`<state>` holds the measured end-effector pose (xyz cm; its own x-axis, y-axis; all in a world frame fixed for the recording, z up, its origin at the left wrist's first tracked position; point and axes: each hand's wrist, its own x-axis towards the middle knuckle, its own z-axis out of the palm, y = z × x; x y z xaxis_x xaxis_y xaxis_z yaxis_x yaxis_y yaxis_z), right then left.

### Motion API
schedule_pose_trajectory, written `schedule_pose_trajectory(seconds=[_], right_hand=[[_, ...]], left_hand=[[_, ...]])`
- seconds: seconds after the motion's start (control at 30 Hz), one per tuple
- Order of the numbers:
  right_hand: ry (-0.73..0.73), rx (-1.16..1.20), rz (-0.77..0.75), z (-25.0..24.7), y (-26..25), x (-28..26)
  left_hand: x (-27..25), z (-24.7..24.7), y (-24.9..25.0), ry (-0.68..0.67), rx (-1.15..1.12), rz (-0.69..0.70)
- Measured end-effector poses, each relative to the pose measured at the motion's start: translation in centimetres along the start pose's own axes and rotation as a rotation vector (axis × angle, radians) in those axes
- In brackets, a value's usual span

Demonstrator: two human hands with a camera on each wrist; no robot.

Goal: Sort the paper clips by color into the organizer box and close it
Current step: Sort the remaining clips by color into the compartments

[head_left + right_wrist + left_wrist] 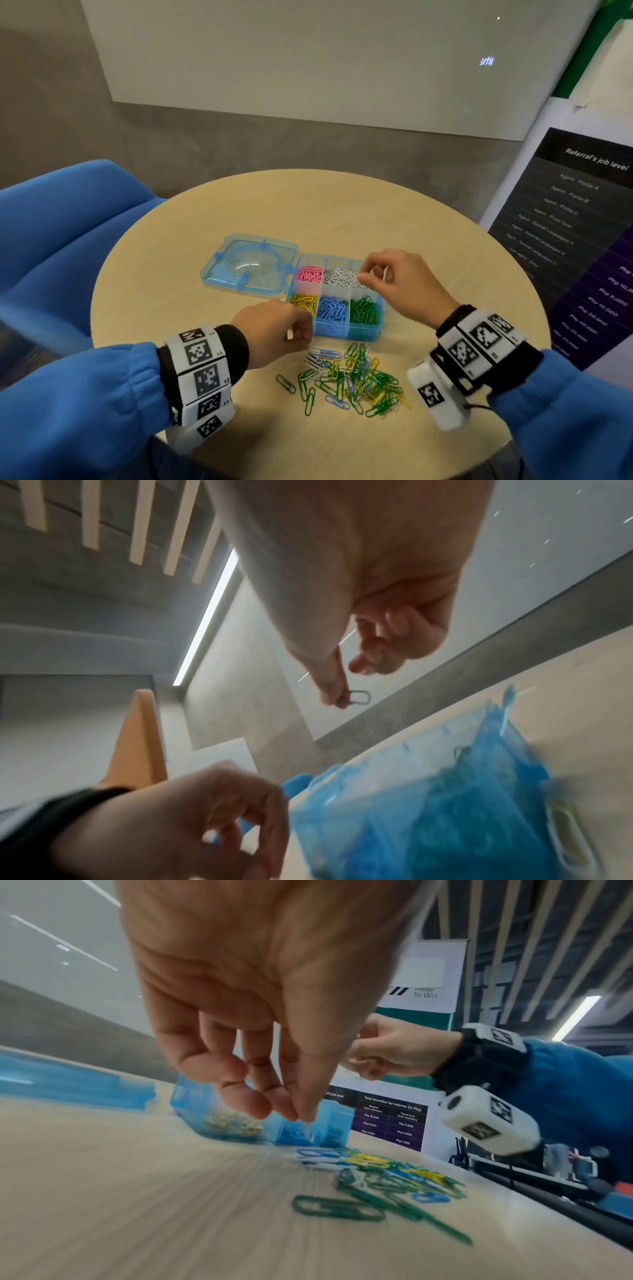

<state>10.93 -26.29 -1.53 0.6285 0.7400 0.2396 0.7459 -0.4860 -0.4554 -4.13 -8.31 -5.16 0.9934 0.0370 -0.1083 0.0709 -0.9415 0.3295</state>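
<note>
The blue organizer box stands open on the round table, its lid laid flat to the left. Its compartments hold pink, white, yellow, blue and green clips. A loose pile of mixed clips lies in front of the box. My right hand hovers over the white compartment and pinches a white clip. My left hand is at the pile's near-left edge, fingertips pinching a whitish clip.
A blue upholstered chair stands close to the table's left side. A printed banner stands at the right. The wooden tabletop is bare behind and left of the lid.
</note>
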Motion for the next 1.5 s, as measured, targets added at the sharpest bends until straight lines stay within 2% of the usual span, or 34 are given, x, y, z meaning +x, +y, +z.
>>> schedule_pose_trajectory(seconds=[0.07, 0.17, 0.23, 0.37, 0.43, 0.63, 0.77, 0.93, 1.13, 1.2, 1.27, 1.4, 1.5], right_hand=[[0.046, -0.007, 0.072, -0.4, 0.7, 1.8], [-0.021, -0.088, 0.133, -0.3, 1.0, 2.9], [-0.076, -0.098, 0.101, 0.1, 0.2, 2.3], [-0.328, -0.086, -0.04, 1.5, -2.6, -0.6], [-0.394, -0.113, -0.074, 2.5, -3.5, -2.0], [-0.451, -0.318, -0.04, 5.3, -3.8, -2.7], [-0.459, -0.342, -0.044, 5.7, -3.5, -2.9], [-0.479, -0.178, 0.012, 4.9, -2.5, -3.2], [-0.515, 0.326, 0.229, 3.3, -1.4, -3.5], [-0.519, 0.433, 0.304, 2.8, -1.2, -3.6], [-0.507, 0.445, 0.336, 2.4, -1.0, -3.4], [-0.428, 0.505, 0.372, 2.0, -0.7, -2.5], [-0.355, 0.583, 0.344, 1.7, -0.6, -1.8]], left_hand=[[0.1, 0.1, 0.2, -0.012, 0.026, 0.011], [0.1, 0.1, 0.2, -0.015, 0.047, 0.008], [0.1, 0.3, -0.1, -0.022, 0.076, -0.001], [0.1, 0.7, -0.4, -0.019, 0.127, 0.016], [0.2, 0.7, -0.2, -0.03, 0.151, 0.022], [0.6, 1.1, 0.6, -0.036, 0.262, 0.014], [0.9, 1.1, 1.1, -0.032, 0.269, 0.013], [0.7, 1.1, 1.5, -0.052, 0.358, 0.069], [0.3, 1.7, 1.4, -0.107, 0.542, 0.097], [0.1, 2.0, 1.2, -0.132, 0.538, 0.085], [0.0, 2.2, 1.0, -0.142, 0.516, 0.066], [-0.2, 1.9, 0.6, -0.154, 0.433, 0.036], [-0.5, 1.3, 0.1, -0.152, 0.345, 0.008]])
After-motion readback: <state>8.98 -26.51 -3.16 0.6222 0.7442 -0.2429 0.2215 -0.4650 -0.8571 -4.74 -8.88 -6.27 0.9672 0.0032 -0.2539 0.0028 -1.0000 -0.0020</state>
